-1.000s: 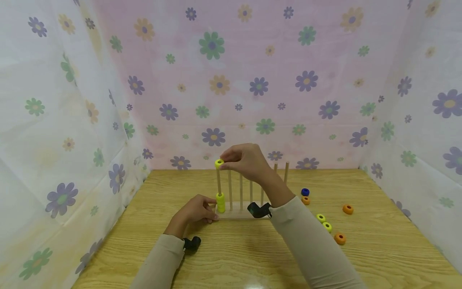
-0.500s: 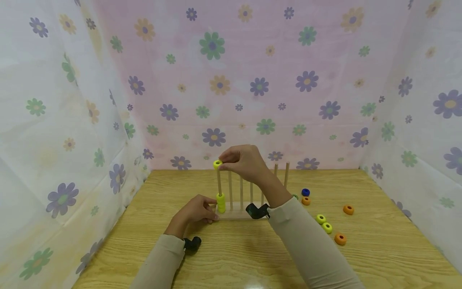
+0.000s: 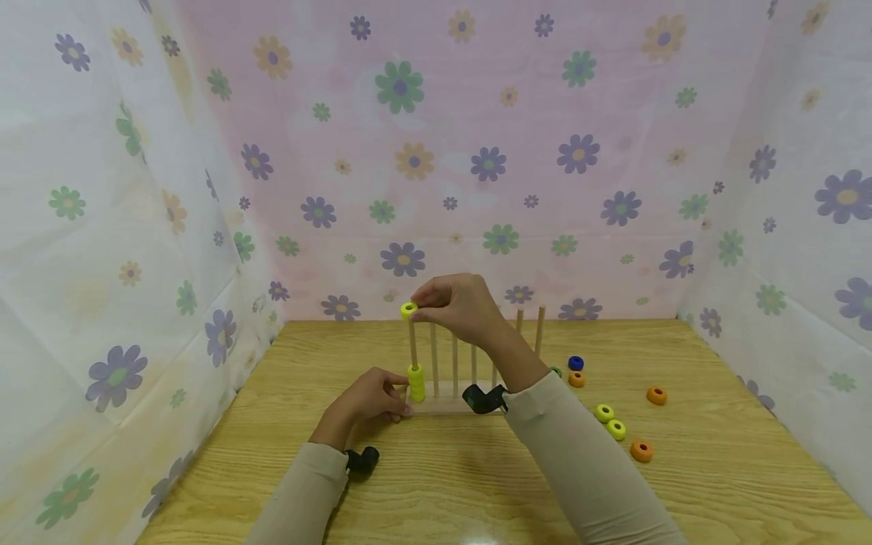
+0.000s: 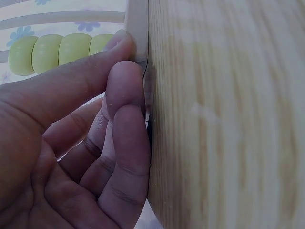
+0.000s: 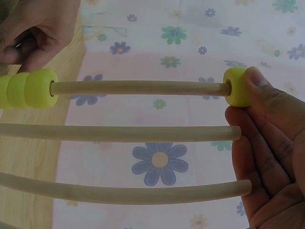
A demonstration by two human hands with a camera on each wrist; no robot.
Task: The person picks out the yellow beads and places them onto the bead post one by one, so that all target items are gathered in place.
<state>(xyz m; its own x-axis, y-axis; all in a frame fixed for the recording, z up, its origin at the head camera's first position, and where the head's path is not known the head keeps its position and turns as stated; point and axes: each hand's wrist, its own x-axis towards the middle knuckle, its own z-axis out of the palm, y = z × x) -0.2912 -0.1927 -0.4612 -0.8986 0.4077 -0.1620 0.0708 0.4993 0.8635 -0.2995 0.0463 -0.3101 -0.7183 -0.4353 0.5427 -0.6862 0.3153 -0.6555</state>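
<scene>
My right hand (image 3: 459, 306) pinches a yellow bead (image 3: 409, 310) between thumb and fingers at the top of the leftmost peg (image 3: 413, 347). In the right wrist view the tip of that peg meets the hole of the bead (image 5: 236, 87). Lower on the same peg sits a stack of several yellow beads (image 3: 416, 384). My left hand (image 3: 368, 395) grips the left end of the wooden base (image 3: 443, 406), thumb on top beside the stack. The left wrist view shows its fingers (image 4: 128, 138) curled against the base's end, close to the table.
More upright pegs (image 3: 455, 363) stand in a row to the right. Loose on the table (image 3: 422, 484) at right lie a blue bead (image 3: 575, 363), several orange beads (image 3: 657, 395), two yellow beads (image 3: 604, 413) and a partly hidden green bead (image 3: 556, 372). A flowered cloth (image 3: 450, 121) surrounds the table.
My right hand has shifted slightly left and down with the yellow bead at the peg's top. The left hand keeps its hold on the base; the stack is unchanged.
</scene>
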